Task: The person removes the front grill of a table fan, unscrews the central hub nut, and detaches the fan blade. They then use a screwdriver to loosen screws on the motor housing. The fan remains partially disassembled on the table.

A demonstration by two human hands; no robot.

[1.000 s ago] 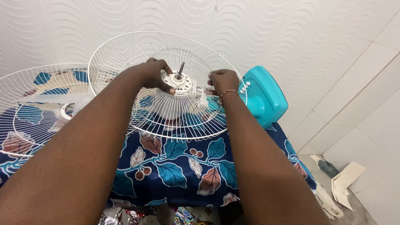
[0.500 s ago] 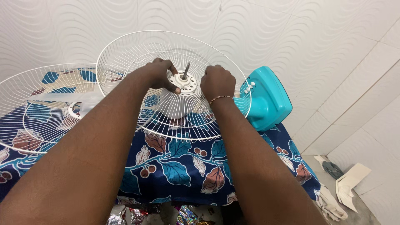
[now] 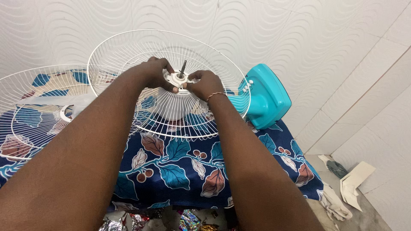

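A white wire fan guard (image 3: 128, 47) lies over the white motor housing (image 3: 171, 109) of a fan on a table with a blue leaf-patterned cloth (image 3: 180, 167). A metal shaft (image 3: 183, 68) sticks up through the white plastic hub ring (image 3: 176, 79) at the guard's centre. My left hand (image 3: 154, 73) grips the hub ring from the left. My right hand (image 3: 205, 84), with a thin bracelet at the wrist, pinches the ring from the right. The fan's turquoise base (image 3: 265, 96) sits to the right.
A second white wire guard (image 3: 30, 107) with a translucent blade lies at the left on the cloth. A white patterned wall stands close behind. Rags and cardboard scraps (image 3: 351, 184) lie on the floor at the lower right. Shiny wrappers (image 3: 188, 220) show below the table edge.
My right hand has moved left from the guard's wires onto the hub ring, meeting my left hand there. The left hand has stayed on the ring.
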